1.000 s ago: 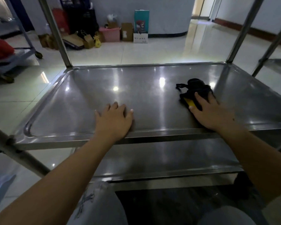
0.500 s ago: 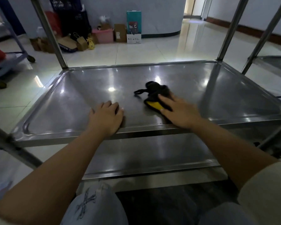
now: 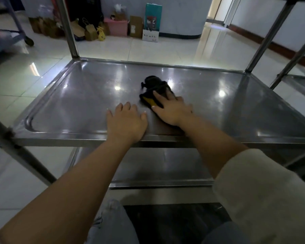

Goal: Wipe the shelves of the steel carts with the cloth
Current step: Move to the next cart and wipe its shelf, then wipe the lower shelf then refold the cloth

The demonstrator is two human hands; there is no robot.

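A steel cart's middle shelf fills the view, shiny with a raised rim. A black cloth with a yellow patch lies bunched near the shelf's middle. My right hand presses flat on the cloth's near part, fingers straight. My left hand rests flat on the shelf by its front edge, just left of the right hand and apart from the cloth. A lower shelf shows beneath.
Upright steel posts stand at the shelf's corners. Another cart is at the far left and a second steel shelf at the right. Boxes and bags line the far wall. My knees are below the cart.
My right hand has slid the cloth leftward across the shelf, from the right side to beside my left hand. The left hand has stayed at the front edge.
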